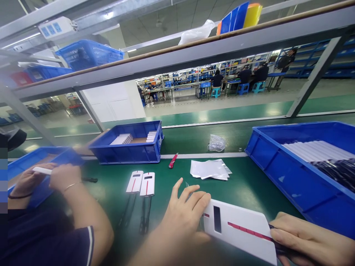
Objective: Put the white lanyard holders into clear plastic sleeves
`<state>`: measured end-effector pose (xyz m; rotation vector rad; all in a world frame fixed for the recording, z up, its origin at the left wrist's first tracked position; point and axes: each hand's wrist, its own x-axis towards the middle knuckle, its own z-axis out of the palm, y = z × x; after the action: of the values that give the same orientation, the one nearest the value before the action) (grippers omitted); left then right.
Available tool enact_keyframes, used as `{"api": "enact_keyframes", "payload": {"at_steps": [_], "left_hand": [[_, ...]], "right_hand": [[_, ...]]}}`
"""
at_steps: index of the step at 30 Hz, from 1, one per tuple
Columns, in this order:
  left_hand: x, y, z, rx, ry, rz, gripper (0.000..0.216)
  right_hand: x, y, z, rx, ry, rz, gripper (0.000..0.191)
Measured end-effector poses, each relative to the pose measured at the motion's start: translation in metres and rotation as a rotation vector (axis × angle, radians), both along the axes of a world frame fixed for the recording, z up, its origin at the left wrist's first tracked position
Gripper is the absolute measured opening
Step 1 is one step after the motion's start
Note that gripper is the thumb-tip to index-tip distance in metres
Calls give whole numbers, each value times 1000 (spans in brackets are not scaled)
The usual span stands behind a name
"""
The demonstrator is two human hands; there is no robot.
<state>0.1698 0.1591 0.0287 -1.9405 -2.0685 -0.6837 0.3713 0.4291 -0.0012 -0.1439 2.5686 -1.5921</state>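
Observation:
A flat white device (238, 229) with a dark window, a red stripe and black leads is tilted in front of me. My left hand (188, 208) grips its left end, the index finger raised and the thumb partly hidden behind the casing. A sliver of clear film shows by those fingers. At the other end my right hand (313, 236) is closed round the black leads (288, 251), close against the casing. Two similar devices, a left one (134, 181) and a right one (147, 184), lie side by side on the green bench (172, 192), leads toward me.
A red cutter (173, 161), white plastic bags (209, 170) and a crumpled clear bag (216, 143) lie beyond my hands. Blue bins stand at the right (277, 166) and centre left (127, 153), holding white devices. A co-worker's arm (91, 214) occupies the left. A shelf (177, 55) crosses above.

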Motion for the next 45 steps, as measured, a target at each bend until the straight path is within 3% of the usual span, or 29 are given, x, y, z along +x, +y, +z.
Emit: {"api": "enact_keyframes", "payload": {"at_steps": [3,6,14,23,27,31,38,45], "left_hand": [[0,0,2,-11,11,9,67],[-1,-1,2,-7,27,9,70],[-4,-1,2,0,49,-7,69],[1,1,13,-148,37,-20,88],[3,-2,30,-263,38,-53,76],[6,-1,39,-261,64,-50,58],[7,6,30,-196,61,-69,62],[3,10,26,-174,64,-81,61]], "right_hand": [[-2,0,3,59,-214,-24,49],[-5,-2,5,87,-237,-31,56],[-6,-1,-3,-86,-263,-55,44],[-7,-5,4,-78,-242,-93,48],[-4,0,-4,-105,-250,-96,46],[-3,-2,-3,-142,-265,-101,50],[-1,-13,11,-237,-359,-120,64],[3,-19,9,-203,-306,-133,68]]}}
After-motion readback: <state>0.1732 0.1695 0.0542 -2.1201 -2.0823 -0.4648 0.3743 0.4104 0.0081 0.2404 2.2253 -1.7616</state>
